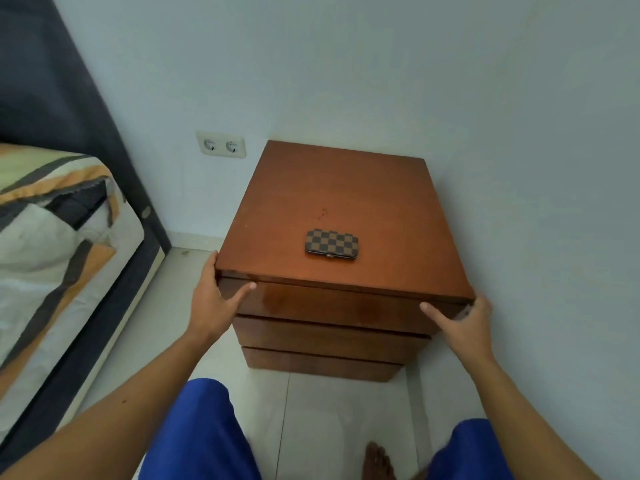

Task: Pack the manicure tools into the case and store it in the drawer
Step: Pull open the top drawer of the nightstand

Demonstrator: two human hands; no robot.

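Note:
A small checkered brown manicure case (pixel 331 244) lies closed on top of a wooden nightstand (pixel 346 188), near its front edge. No loose tools are in sight. The top drawer front (pixel 332 304) sits below the tabletop, and two more drawer fronts lie under it. My left hand (pixel 216 292) grips the left end of the top drawer, thumb on the front face. My right hand (pixel 465 318) holds the right end of the same drawer, fingers wrapped round the corner.
A bed (pixel 52 237) with a patterned cover and dark headboard stands at the left. A double wall socket (pixel 221 145) sits on the white wall behind. My knees in blue shorts (pixel 204 434) and a bare foot (pixel 377 460) are over the pale tiled floor.

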